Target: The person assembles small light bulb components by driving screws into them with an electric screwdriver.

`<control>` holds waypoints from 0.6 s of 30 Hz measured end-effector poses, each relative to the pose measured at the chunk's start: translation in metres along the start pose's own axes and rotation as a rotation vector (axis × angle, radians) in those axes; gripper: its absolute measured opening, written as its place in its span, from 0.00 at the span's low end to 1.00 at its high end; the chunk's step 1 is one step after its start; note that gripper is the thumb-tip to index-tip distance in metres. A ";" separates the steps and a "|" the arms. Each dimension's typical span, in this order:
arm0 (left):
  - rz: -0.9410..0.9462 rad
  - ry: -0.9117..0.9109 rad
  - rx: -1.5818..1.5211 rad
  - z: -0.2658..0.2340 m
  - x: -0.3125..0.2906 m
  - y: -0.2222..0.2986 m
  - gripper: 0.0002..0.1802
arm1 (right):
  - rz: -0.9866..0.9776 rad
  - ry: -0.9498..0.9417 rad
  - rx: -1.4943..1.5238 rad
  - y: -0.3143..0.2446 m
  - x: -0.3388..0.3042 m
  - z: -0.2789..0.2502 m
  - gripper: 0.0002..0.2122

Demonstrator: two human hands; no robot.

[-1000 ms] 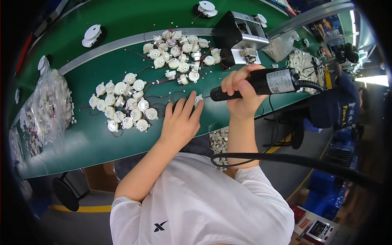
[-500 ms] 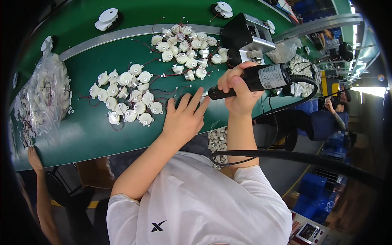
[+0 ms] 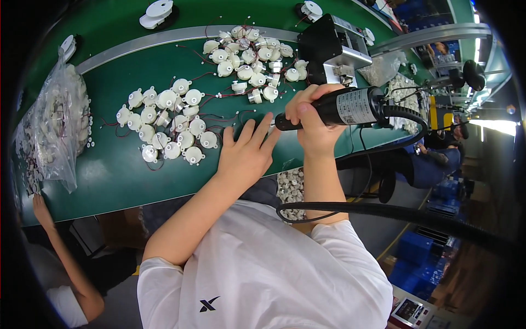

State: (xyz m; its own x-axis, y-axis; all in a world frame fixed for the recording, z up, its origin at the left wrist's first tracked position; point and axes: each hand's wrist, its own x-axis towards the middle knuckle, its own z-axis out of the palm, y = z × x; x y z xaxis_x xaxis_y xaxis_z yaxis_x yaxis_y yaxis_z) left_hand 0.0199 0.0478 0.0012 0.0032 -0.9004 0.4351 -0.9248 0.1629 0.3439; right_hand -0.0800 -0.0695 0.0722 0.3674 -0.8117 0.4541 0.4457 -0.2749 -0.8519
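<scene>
My right hand (image 3: 316,123) is wrapped round a black corded electric screwdriver (image 3: 329,107), held nearly level with its nose pointing left. Spread out on the green tabletop, my left hand (image 3: 241,159) has its index fingertip beside the screwdriver's nose. A small whitish piece shows between that fingertip and the nose, too small to make out. Left of my left hand lies a group of round white motor-like parts (image 3: 167,98) with thin red and black wires. More of these parts (image 3: 241,71) are heaped farther back.
A black and metal bench device (image 3: 323,49) stands at the back right. On the left lies a clear plastic bag (image 3: 63,120) of white parts, with another person's hand (image 3: 43,211) near it. A thick black cable (image 3: 400,214) crosses beside my right arm. Beyond the metal rail sit white discs (image 3: 156,13).
My hands and the screwdriver keep nearly the same pose, with the nose slightly farther left. The view has shifted a little. At the left, the other person's arm has moved and a white sleeve now shows.
</scene>
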 end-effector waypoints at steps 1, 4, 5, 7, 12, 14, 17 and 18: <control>-0.001 0.002 0.000 0.000 0.000 0.000 0.29 | 0.000 0.001 0.007 0.000 0.000 0.001 0.16; 0.014 0.023 0.011 0.001 0.002 -0.001 0.34 | -0.013 0.011 -0.003 0.000 0.000 0.002 0.16; 0.014 0.020 0.018 0.001 0.003 -0.001 0.33 | -0.023 0.022 -0.021 -0.001 0.001 0.002 0.17; 0.023 0.021 0.029 0.000 0.004 0.000 0.33 | -0.012 0.018 0.039 -0.007 0.003 -0.001 0.17; 0.077 0.046 -0.039 -0.002 0.005 0.001 0.23 | -0.213 0.101 -0.032 -0.038 0.018 -0.037 0.15; 0.113 0.062 -0.051 0.002 0.002 -0.004 0.21 | -0.282 0.251 -0.086 -0.051 0.030 -0.057 0.14; 0.170 0.068 -0.104 -0.002 0.005 -0.006 0.15 | -0.397 0.422 -0.064 -0.058 0.058 -0.099 0.12; 0.162 0.075 -0.181 -0.002 0.005 -0.006 0.16 | -0.409 0.443 -0.060 -0.058 0.069 -0.110 0.12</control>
State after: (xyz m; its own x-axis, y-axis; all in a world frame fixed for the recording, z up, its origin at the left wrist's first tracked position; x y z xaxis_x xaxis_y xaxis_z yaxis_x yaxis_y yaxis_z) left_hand 0.0260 0.0432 0.0026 -0.1049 -0.8253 0.5549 -0.8325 0.3781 0.4050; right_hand -0.1699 -0.1666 0.1242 -0.2046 -0.7681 0.6067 0.4278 -0.6277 -0.6504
